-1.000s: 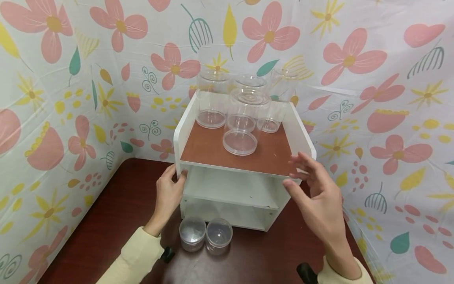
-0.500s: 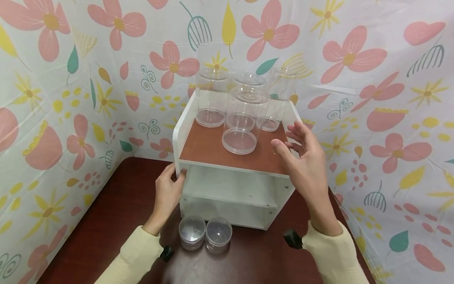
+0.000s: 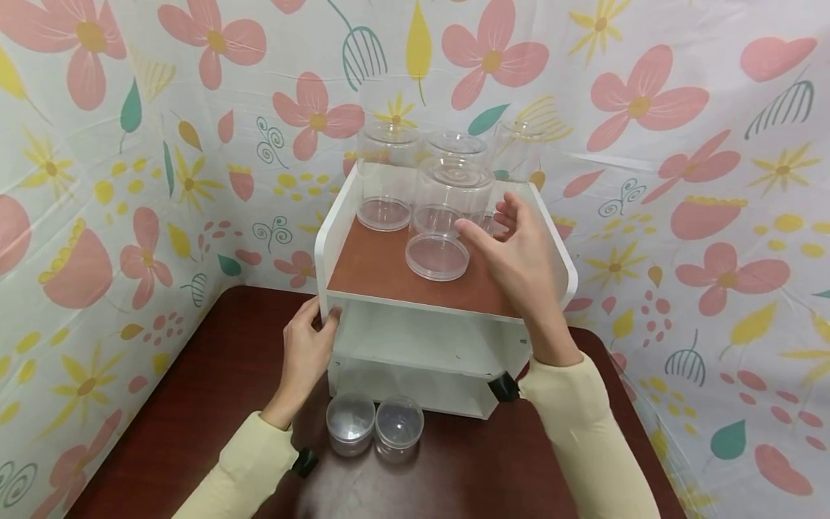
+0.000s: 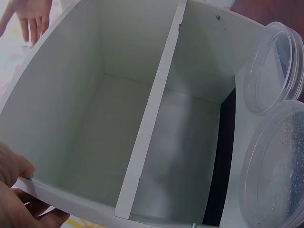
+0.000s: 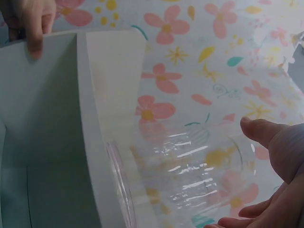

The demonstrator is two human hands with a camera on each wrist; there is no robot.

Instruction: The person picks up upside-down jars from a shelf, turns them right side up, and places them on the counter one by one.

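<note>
A small white shelf unit (image 3: 327, 249) with a brown top board (image 3: 369, 277) stands on the table. My left hand (image 3: 307, 353) grips the front edge of its left side panel, thumb inside and fingers outside. Above the top board, my right hand (image 3: 519, 259) is spread beside the front clear plastic jar (image 3: 436, 258), thumb overlapping the jar's right side in the head view. The right wrist view shows a gap between thumb and fingers facing this jar (image 5: 190, 175). Behind it are several more clear jars, one at back left (image 3: 385, 213); the right hand partly hides the back right one.
Two small round clear containers (image 3: 351, 425) stand side by side on the dark red table (image 3: 201, 404), close before the shelf. Two compartments (image 4: 109, 128) open toward me below the top board. A flower-patterned cloth (image 3: 687, 238) hangs behind and at both sides.
My right hand has moved left and forward, from beside the shelf's right panel to over the top board near the front jar. The left hand stays on the side panel.
</note>
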